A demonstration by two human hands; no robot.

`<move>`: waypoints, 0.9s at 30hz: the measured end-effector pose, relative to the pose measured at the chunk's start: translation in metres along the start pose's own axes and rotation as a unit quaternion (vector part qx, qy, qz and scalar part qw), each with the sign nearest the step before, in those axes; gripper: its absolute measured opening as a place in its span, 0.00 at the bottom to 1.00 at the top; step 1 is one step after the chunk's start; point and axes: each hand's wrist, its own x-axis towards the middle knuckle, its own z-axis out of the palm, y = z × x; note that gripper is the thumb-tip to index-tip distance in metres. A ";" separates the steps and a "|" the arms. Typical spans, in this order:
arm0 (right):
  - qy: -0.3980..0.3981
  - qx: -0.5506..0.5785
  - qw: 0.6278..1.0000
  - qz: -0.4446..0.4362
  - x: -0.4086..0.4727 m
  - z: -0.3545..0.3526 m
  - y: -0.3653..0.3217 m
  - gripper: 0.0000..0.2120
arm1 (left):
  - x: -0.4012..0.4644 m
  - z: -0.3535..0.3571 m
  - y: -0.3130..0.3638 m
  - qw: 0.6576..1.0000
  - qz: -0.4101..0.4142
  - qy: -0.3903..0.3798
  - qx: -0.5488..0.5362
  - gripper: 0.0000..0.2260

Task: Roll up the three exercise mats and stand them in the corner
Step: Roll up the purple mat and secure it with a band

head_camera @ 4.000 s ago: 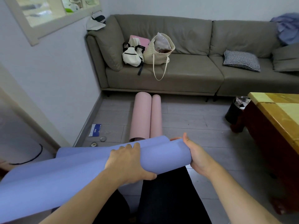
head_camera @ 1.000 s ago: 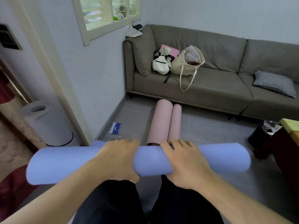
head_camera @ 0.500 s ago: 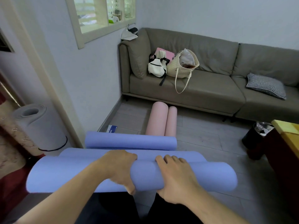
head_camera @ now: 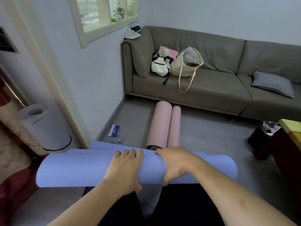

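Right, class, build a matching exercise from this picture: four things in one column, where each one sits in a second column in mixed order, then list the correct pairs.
Things:
1. blue mat
2. pink mat
3. grey mat
4. tote bag

Places:
A. on the sofa
B. standing upright beyond the doorway
C. gripped by the left hand and right hand
D. lying on the floor before the sofa

Pairs: 1-C, 2-D, 3-B, 4-A

Both hands gripped the blue mat point(head_camera: 73, 170), rolled crosswise over the lap: left hand point(head_camera: 124, 170) fingers over top, right hand point(head_camera: 175, 163) curled round it. Pink mat point(head_camera: 160, 124) lay rolled on floor before grey sofa point(head_camera: 211, 92). Grey mat point(head_camera: 42, 126) stood upright by doorway.
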 end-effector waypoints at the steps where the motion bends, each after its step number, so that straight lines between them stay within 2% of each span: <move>1: -0.005 0.005 1.000 0.000 0.002 -0.001 0.000 0.34 | 0.002 0.000 -0.001 1.000 -0.007 -0.003 -0.008 0.33; 4: 0.016 0.023 1.000 0.010 0.003 0.006 0.001 0.35 | 0.007 -0.001 -0.005 0.999 -0.011 -0.015 -0.027 0.35; 9: 0.188 -0.046 0.981 -0.020 -0.011 0.045 0.007 0.49 | 0.022 -0.012 -0.015 0.993 -0.017 -0.070 -0.093 0.33; 12: 0.230 -0.095 0.968 0.001 -0.010 0.067 0.003 0.45 | 0.030 -0.015 -0.016 0.990 -0.007 -0.098 -0.105 0.34; 15: 0.226 -0.092 0.970 0.004 -0.001 0.062 0.003 0.35 | 0.027 -0.012 -0.010 0.995 -0.008 -0.060 -0.077 0.34; 20: 0.155 -0.053 0.986 -0.003 0.012 0.040 0.008 0.34 | 0.016 0.008 0.004 0.999 -0.003 0.039 -0.003 0.32; 24: 0.112 -0.035 0.993 -0.006 0.016 0.027 0.009 0.38 | 0.023 0.000 0.001 1.000 -0.021 0.015 -0.012 0.31; 27: 0.170 -0.045 0.984 -0.017 0.012 0.033 0.005 0.45 | 0.038 -0.011 -0.010 0.997 -0.022 -0.044 -0.051 0.33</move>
